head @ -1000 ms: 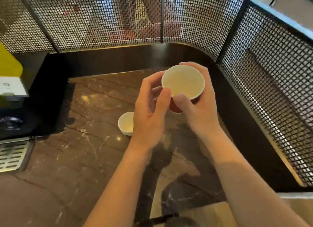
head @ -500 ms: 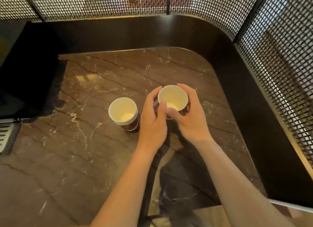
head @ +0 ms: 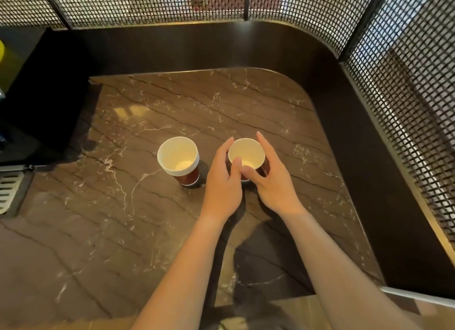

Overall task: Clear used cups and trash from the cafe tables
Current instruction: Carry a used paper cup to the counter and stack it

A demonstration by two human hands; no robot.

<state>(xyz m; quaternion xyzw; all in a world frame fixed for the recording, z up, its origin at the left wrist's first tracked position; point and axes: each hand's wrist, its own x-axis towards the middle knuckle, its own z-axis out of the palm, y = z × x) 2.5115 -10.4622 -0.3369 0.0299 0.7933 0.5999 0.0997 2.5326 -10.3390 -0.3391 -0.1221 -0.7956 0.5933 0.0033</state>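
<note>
The right cup stood upright on the counter, its long axis vertical and its mouth open to the camera. The left hand flanked it at nine o'clock and the right hand at three. The fingers of both lay nearly straight along its wall, and the two thumbs met at its six o'clock side. It looked like a loose cradle, not a clamp (whether they pressed at all could not be told).

The left cup stood free at nine o'clock of the right cup, just beside the left hand's knuckles and well apart from the right hand. The left hand was therefore the nearer one for taking it or for nesting the two.

Both cups were thin paper with a white rolled rim, a pale inside and a dark red-brown wall tapering to the base. They were likely light and easily crushed. The counter was polished brown marble with white veins and a rounded corner at one o'clock. Black metal mesh fenced it beyond.
</note>
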